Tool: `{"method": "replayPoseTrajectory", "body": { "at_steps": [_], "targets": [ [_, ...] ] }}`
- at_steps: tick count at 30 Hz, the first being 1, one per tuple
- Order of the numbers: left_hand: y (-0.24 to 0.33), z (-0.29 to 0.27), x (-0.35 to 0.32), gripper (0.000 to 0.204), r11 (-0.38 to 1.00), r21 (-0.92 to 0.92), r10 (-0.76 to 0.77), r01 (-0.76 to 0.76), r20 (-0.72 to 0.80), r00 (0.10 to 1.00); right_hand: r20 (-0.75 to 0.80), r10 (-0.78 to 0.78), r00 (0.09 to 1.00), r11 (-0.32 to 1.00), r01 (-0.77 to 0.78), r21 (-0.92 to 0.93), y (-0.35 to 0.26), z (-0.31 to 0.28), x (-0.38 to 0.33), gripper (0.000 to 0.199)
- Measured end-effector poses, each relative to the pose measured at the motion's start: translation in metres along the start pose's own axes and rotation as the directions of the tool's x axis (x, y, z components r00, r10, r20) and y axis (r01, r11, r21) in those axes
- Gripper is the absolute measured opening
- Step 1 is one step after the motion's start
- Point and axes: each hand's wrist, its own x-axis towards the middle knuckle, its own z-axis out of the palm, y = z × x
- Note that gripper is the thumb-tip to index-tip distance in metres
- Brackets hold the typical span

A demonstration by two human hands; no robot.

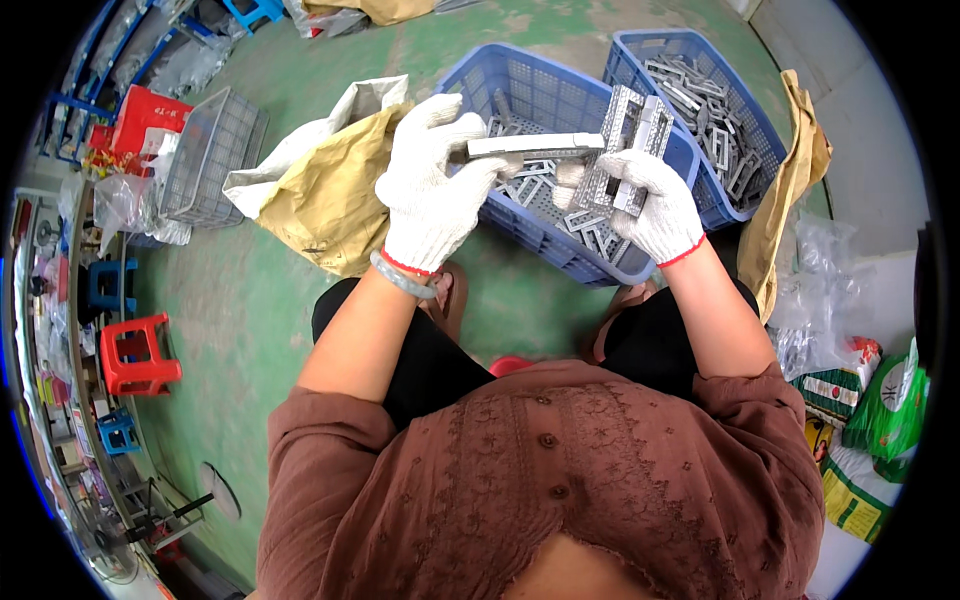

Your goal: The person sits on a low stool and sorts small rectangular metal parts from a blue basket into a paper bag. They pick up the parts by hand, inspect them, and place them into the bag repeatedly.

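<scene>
My left hand (pixel 428 185), in a white knit glove, pinches one end of a narrow grey metal part (pixel 545 145) between thumb and fingers. That part is seen edge-on, and its far end reaches toward my right hand (pixel 660 208), also gloved. In the right hand's grip are rectangular grey metal frames (pixel 622 125) with slotted openings, held together and tilted; their exact count is hard to make out. Below both hands stands a blue plastic crate (pixel 545 245) with similar metal frames (pixel 590 232) lying on its bottom.
A second blue crate (pixel 622 62), fuller of metal frames (pixel 715 120), adjoins on the right. A yellow-brown sack (pixel 330 205) lies left of my hands, a brown paper sack (pixel 785 200) at the right. Farther left are a grey crate (pixel 212 160) and a red stool (pixel 138 355).
</scene>
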Motion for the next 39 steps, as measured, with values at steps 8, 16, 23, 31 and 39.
{"method": "replayPoseTrajectory", "body": {
  "at_steps": [8,16,23,31,39],
  "targets": [
    [0.003,-0.004,-0.003,0.027,0.991,-0.073,-0.109,0.114,0.061,0.992,-0.038,-0.006,0.999,1.000,0.005,-0.028,0.002,0.004,-0.001,0.033],
    [0.031,-0.012,0.006,0.035,0.459,-0.486,-0.611,0.744,0.435,0.661,-0.083,-0.093,0.992,0.995,0.092,-0.027,0.008,-0.018,0.001,0.028],
    [0.024,-0.005,-0.002,0.040,0.495,-0.608,-0.501,0.620,0.384,0.776,0.017,-0.089,0.996,0.989,0.090,-0.113,0.001,0.004,-0.002,0.036],
    [0.036,-0.008,0.007,0.043,0.303,-0.657,-0.527,0.690,0.488,0.696,-0.029,-0.162,0.986,0.981,0.158,-0.111,0.004,-0.004,0.001,0.030],
    [0.029,-0.002,0.000,0.062,0.066,-0.765,-0.546,0.641,0.510,0.665,-0.026,-0.188,0.982,0.949,0.175,-0.264,-0.002,0.012,-0.006,0.031]
  ]
}}
